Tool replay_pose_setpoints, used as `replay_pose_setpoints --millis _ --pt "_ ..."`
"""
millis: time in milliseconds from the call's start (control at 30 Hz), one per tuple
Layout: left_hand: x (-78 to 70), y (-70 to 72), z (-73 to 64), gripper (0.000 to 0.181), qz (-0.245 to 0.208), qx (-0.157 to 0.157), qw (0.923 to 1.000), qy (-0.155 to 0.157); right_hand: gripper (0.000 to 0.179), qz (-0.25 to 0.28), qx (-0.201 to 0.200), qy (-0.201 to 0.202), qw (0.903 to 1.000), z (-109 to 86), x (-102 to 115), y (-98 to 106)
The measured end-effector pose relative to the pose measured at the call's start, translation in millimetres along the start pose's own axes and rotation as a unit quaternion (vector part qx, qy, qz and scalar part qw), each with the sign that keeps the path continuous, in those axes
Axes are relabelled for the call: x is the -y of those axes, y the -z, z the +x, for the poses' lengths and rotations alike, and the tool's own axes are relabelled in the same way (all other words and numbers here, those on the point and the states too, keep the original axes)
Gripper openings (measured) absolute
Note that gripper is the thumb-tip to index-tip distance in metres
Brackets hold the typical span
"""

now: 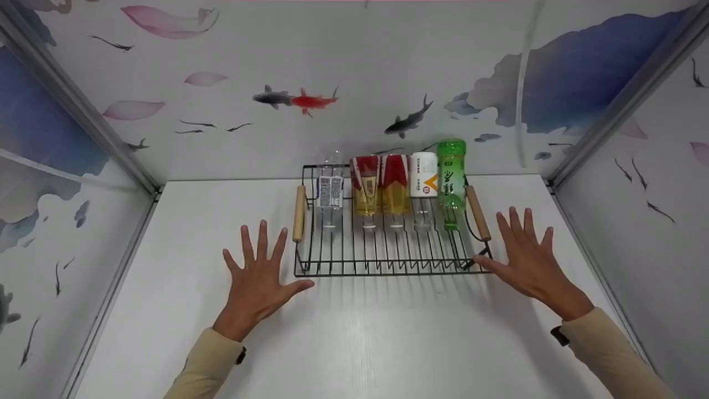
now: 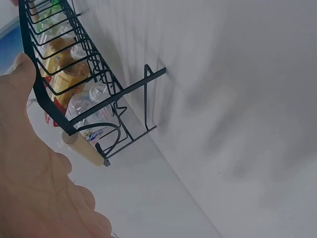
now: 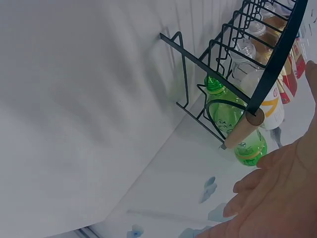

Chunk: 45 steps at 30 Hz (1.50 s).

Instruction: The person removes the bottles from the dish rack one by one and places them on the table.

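Observation:
A black wire rack [image 1: 388, 274] with wooden handles stands on the white table near the back wall. Several bottles lie in a row in it: a clear one with a white label [image 1: 331, 191], two with red labels and yellow contents [image 1: 365, 185] [image 1: 395, 185], a white-labelled one [image 1: 424, 174] and a green one [image 1: 451, 183]. Left of the rack my left hand [image 1: 256, 285] is spread flat with its fingers straight, holding nothing. My right hand [image 1: 529, 266] is spread likewise at the right, its thumb overlapping the rack's front corner in the head view.
Behind the rack rises a white wall [image 1: 354, 66] painted with fish, petals and blue shapes. Side walls with metal corner posts [image 1: 72, 94] bound the table [image 1: 354, 343] on the left and right.

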<state>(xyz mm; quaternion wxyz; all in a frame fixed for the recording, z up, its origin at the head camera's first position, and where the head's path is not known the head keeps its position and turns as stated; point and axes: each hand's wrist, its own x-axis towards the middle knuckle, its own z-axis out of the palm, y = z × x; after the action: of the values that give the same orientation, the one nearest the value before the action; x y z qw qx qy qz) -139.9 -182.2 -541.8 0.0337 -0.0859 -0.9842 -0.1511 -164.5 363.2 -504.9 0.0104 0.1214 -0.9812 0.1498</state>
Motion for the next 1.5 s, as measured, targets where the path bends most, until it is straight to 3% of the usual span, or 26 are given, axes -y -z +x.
replay_pose_setpoints --millis 100,267,533,733,933,1267,1500 --pt "0.4 -1.4 0.7 0.125 -0.008 -0.003 1.0000 -0.003 0.112 0.018 0.000 -0.006 0.9998 2.9 -0.1 0.9" --pt "-1.4 -4.4 2.2 0.123 -0.057 0.000 0.9984 -0.001 0.106 0.075 -0.016 -0.014 0.9970 7.4 -3.3 2.8" --pt "-8.3 -6.0 0.7 0.116 -0.156 0.008 0.9877 -0.003 0.096 0.156 -0.045 -0.030 0.9863 12.8 -6.7 6.8" --pt "-11.4 -8.9 6.0 0.112 -0.230 0.021 0.9728 0.014 0.092 0.195 -0.041 -0.043 0.9789 18.7 -5.0 9.5" --pt "-12.0 -16.3 11.3 0.118 -0.272 0.028 0.9614 0.030 0.087 0.214 -0.047 -0.043 0.9747 22.0 -3.4 9.6" --pt "-13.1 -21.8 18.8 0.131 -0.370 0.032 0.9275 0.039 0.079 0.246 -0.065 -0.025 0.9668 32.7 -2.4 9.1" --pt "-17.3 -27.7 24.1 0.134 -0.413 0.031 0.9093 0.042 0.077 0.272 -0.067 -0.020 0.9596 42.0 -2.5 10.7"
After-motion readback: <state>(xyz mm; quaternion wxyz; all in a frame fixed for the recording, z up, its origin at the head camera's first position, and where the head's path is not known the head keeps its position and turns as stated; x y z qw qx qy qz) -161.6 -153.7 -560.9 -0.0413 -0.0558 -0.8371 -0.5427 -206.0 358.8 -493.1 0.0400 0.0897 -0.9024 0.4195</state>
